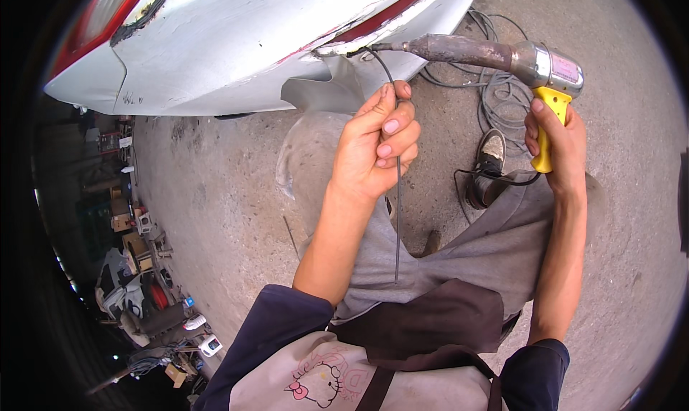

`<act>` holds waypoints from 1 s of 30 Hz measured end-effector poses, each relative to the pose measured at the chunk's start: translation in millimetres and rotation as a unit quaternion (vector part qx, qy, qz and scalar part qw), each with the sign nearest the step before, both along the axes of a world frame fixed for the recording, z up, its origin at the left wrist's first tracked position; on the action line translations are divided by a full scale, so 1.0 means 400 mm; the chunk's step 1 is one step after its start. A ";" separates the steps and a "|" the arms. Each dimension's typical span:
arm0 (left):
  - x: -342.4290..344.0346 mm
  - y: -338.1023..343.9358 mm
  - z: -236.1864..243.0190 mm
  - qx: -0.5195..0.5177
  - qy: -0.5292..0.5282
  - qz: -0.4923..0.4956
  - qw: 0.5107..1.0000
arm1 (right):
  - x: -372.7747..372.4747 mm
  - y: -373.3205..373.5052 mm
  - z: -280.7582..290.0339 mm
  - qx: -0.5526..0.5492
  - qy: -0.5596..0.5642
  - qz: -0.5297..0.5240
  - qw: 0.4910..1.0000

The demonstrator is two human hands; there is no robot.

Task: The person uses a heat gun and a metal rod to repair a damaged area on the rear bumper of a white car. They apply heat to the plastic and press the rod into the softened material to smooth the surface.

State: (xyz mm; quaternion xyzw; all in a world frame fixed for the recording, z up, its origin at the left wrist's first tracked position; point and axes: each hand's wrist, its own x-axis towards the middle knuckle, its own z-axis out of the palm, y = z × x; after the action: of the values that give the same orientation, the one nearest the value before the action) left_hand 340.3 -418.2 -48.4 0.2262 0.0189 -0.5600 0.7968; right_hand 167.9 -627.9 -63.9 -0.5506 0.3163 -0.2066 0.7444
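My left hand (377, 142) is closed around a thin dark rod (397, 224). Its lower end hangs down over my lap, and its upper end bends left to the damaged edge of a white car bumper (244, 45). In my right hand (565, 138) is a hot-air gun (527, 63) with a yellow handle and a scorched metal barrel. The gun's narrow nozzle points left and sits close to the rod's tip at the bumper edge. Whether nozzle, rod and bumper touch cannot be made out. Paint is chipped along that edge, beside a red strip (380, 13).
A cable (502, 99) lies coiled on the concrete floor (215, 189) behind the gun, near my shoe (491, 149). Another thin rod (291, 235) is by my left forearm. Boxes, white bottles (209, 345) and clutter line the left side.
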 end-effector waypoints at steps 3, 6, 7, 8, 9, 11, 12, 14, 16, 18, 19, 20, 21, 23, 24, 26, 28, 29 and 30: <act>0.000 0.001 0.000 0.000 0.000 -0.001 1.000 | 0.003 -0.002 0.004 -0.009 0.004 -0.001 1.000; -0.002 0.002 0.001 0.009 -0.001 -0.001 1.000 | 0.007 -0.005 0.008 -0.011 0.005 0.000 1.000; -0.001 -0.001 0.002 0.013 -0.002 -0.001 1.000 | 0.006 -0.008 0.007 -0.010 0.004 0.002 1.000; -0.001 -0.002 0.003 0.012 -0.001 -0.003 1.000 | 0.005 -0.008 0.005 -0.008 0.005 0.004 1.000; -0.001 -0.004 0.005 0.011 0.000 -0.004 1.000 | 0.005 -0.007 0.005 -0.007 0.002 0.003 1.000; -0.001 -0.006 0.007 0.010 0.001 -0.006 1.000 | 0.005 -0.006 0.007 -0.005 -0.001 0.002 1.000; -0.001 -0.007 0.008 0.011 0.001 -0.005 1.000 | 0.005 -0.007 0.007 -0.005 -0.002 0.002 1.000; -0.001 -0.008 0.008 0.013 0.001 -0.005 1.000 | 0.005 -0.009 0.005 -0.005 -0.003 0.003 1.000; -0.001 -0.009 0.007 0.015 0.003 -0.004 1.000 | 0.003 -0.009 0.003 -0.012 0.003 0.007 1.000; -0.002 -0.009 0.010 0.016 0.005 -0.002 1.000 | 0.003 -0.009 0.002 -0.012 0.004 0.007 1.000; -0.002 -0.009 0.010 0.016 0.006 -0.001 1.000 | 0.003 -0.009 0.003 -0.009 0.002 0.005 1.000; -0.002 -0.009 0.010 0.014 0.005 -0.001 1.000 | 0.003 -0.009 0.006 -0.007 0.001 0.003 1.000; -0.002 -0.009 0.009 0.012 0.003 0.000 1.000 | 0.003 -0.009 0.005 -0.008 0.001 0.003 1.000; -0.002 -0.008 0.008 0.009 0.002 0.001 1.000 | 0.002 -0.011 0.002 -0.009 0.001 0.003 1.000; -0.002 -0.007 0.008 0.008 0.003 0.002 1.000 | 0.002 -0.011 0.002 -0.009 0.001 0.002 1.000; -0.001 -0.006 0.008 0.006 0.004 0.003 1.000 | 0.002 -0.011 0.003 -0.010 0.002 0.000 1.000; -0.001 -0.004 0.009 0.005 0.006 0.003 1.000 | 0.003 -0.009 0.004 -0.010 0.003 -0.001 1.000; -0.001 -0.004 0.009 0.003 0.008 0.003 1.000 | 0.002 -0.009 0.004 -0.011 0.004 -0.001 1.000; -0.001 -0.004 0.009 0.002 0.009 0.004 1.000 | 0.002 -0.009 0.005 -0.011 0.004 -0.001 1.000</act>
State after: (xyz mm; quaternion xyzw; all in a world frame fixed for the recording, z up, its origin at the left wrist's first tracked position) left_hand 340.0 -419.7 -44.8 0.2227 0.0278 -0.5591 0.7981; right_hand 168.8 -631.5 -61.9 -0.5587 0.3179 -0.2088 0.7370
